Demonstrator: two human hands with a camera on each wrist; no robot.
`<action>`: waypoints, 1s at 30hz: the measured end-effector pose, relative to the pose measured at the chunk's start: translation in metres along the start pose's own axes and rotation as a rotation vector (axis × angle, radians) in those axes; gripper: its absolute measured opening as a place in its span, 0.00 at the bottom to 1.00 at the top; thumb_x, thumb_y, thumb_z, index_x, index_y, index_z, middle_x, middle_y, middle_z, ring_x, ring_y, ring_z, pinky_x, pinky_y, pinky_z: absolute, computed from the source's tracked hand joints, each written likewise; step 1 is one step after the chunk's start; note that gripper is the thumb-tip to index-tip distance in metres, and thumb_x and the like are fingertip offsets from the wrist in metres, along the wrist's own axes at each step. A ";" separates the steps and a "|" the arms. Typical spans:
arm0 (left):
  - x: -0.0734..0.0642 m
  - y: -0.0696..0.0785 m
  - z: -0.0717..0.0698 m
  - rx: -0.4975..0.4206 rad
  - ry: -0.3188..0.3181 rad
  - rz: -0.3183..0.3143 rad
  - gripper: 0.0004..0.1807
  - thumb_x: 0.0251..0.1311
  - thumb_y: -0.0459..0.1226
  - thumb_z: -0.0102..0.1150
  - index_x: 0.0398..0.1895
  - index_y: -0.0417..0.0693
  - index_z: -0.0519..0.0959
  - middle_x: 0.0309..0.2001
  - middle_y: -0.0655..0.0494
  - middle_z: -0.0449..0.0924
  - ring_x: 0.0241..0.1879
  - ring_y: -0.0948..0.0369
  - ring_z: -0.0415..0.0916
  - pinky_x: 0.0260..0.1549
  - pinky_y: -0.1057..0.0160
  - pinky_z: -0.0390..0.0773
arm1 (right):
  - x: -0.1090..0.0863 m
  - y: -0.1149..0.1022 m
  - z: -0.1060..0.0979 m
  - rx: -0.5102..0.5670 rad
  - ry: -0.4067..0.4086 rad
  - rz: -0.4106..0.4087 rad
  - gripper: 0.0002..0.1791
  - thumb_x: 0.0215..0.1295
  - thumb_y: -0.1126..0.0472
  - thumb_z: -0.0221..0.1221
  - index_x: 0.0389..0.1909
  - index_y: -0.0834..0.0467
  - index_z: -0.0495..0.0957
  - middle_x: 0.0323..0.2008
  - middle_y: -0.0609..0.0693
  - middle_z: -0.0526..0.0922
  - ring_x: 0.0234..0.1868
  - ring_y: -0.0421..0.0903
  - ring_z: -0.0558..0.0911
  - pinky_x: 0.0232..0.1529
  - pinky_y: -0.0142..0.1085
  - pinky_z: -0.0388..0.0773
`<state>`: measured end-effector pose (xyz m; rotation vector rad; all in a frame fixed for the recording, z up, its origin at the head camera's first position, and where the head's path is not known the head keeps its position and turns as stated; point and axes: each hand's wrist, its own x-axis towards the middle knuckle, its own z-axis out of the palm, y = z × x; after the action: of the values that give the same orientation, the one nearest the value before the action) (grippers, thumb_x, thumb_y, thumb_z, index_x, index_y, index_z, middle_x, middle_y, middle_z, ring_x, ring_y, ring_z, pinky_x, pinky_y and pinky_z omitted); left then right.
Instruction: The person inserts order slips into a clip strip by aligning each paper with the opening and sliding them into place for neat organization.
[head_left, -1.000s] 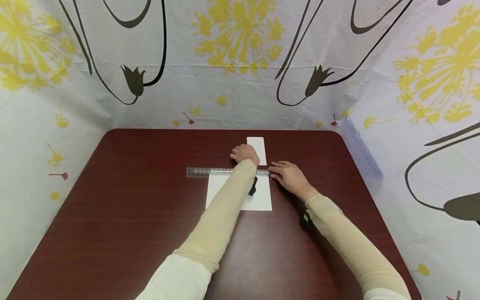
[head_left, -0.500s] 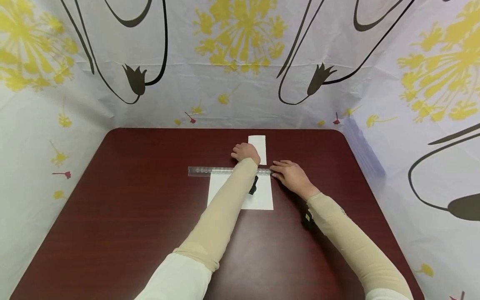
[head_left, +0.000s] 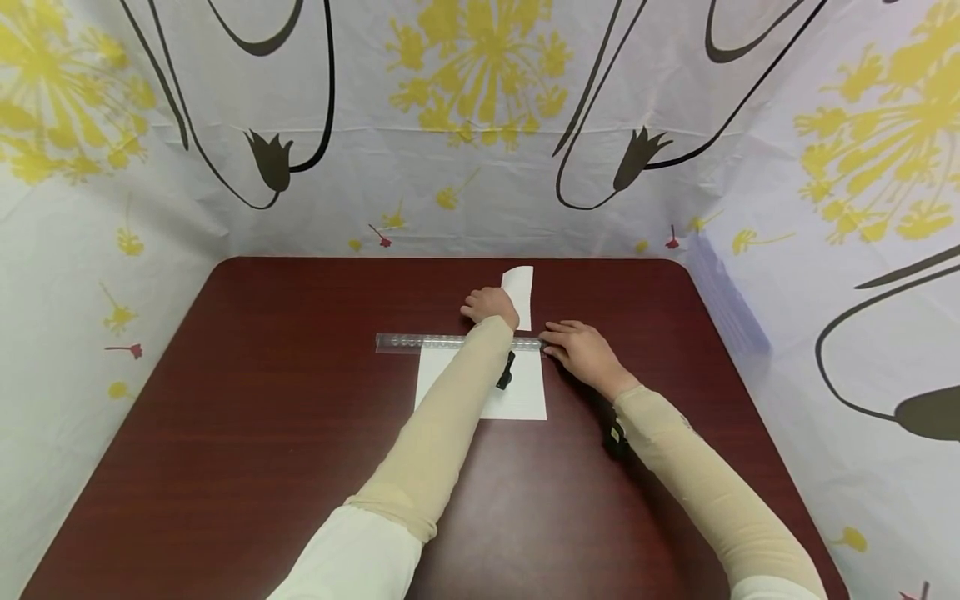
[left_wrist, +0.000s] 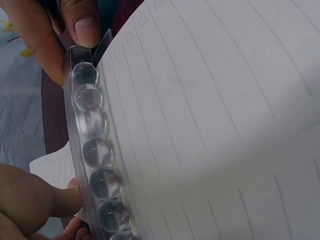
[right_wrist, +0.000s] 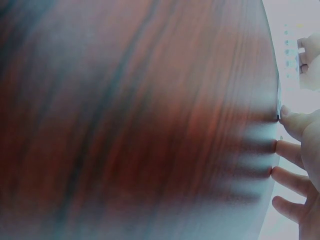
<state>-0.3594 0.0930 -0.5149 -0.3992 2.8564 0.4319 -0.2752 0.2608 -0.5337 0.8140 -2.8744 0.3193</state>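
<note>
A clear ruler (head_left: 398, 342) lies across the top of a white lined sheet (head_left: 519, 402). In the left wrist view, a row of clear bubbles runs along the ruler (left_wrist: 95, 152). My left hand (head_left: 491, 307) is just beyond the ruler, pinching a white paper strip (head_left: 521, 302) whose far end curls up; the hand hides part of it. In the left wrist view the left thumb (left_wrist: 69, 200) meets this paper (left_wrist: 52, 167). My right hand (head_left: 581, 354) holds the ruler's right end between thumb and forefinger. Its other fingertips rest on the table in the right wrist view.
The dark red-brown table (head_left: 262, 400) has rounded far corners. A patterned white sheet (head_left: 360, 167) hangs around its back and sides. A black wrist device (head_left: 615, 437) sits under the right forearm, and a black piece (head_left: 506, 371) shows beside the left wrist.
The far end of the paper strip has lifted and curled, shifting slightly right, where it lay flat before. Both hands and the ruler have stayed in nearly the same place.
</note>
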 end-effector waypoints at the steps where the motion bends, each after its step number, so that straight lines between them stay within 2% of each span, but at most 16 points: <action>1: 0.000 0.000 0.000 0.000 0.001 0.002 0.20 0.65 0.44 0.58 0.58 0.47 0.77 0.59 0.47 0.75 0.60 0.49 0.71 0.57 0.49 0.72 | 0.000 0.000 0.000 0.000 0.001 -0.001 0.19 0.68 0.56 0.61 0.58 0.55 0.81 0.62 0.58 0.80 0.64 0.59 0.78 0.64 0.55 0.74; 7: 0.000 0.000 0.001 0.003 0.006 0.011 0.20 0.65 0.43 0.59 0.58 0.46 0.77 0.59 0.46 0.76 0.60 0.49 0.72 0.58 0.48 0.72 | 0.000 0.001 0.002 -0.002 0.012 -0.012 0.18 0.68 0.56 0.61 0.57 0.56 0.81 0.62 0.58 0.80 0.63 0.60 0.78 0.65 0.55 0.74; 14: -0.002 -0.002 0.000 -0.057 0.030 0.010 0.24 0.66 0.43 0.60 0.61 0.40 0.72 0.59 0.44 0.77 0.60 0.48 0.73 0.60 0.48 0.71 | 0.000 0.000 0.002 0.002 0.017 -0.009 0.18 0.68 0.56 0.61 0.57 0.56 0.81 0.62 0.58 0.80 0.64 0.60 0.78 0.64 0.56 0.74; 23: 0.002 -0.007 0.000 -0.089 0.033 0.031 0.27 0.63 0.43 0.63 0.61 0.40 0.71 0.58 0.43 0.78 0.61 0.47 0.74 0.63 0.46 0.70 | 0.000 0.001 0.003 -0.004 0.008 -0.002 0.18 0.69 0.56 0.60 0.57 0.56 0.81 0.62 0.57 0.80 0.64 0.60 0.78 0.64 0.55 0.74; 30: 0.005 -0.011 -0.001 -0.078 0.064 0.064 0.19 0.63 0.41 0.61 0.54 0.42 0.75 0.52 0.46 0.82 0.55 0.50 0.78 0.58 0.48 0.70 | 0.000 0.002 0.003 -0.011 0.004 -0.012 0.18 0.69 0.56 0.60 0.57 0.56 0.81 0.62 0.58 0.80 0.64 0.59 0.78 0.65 0.54 0.74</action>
<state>-0.3608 0.0818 -0.5181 -0.3419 2.9281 0.5528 -0.2767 0.2616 -0.5373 0.8272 -2.8637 0.3033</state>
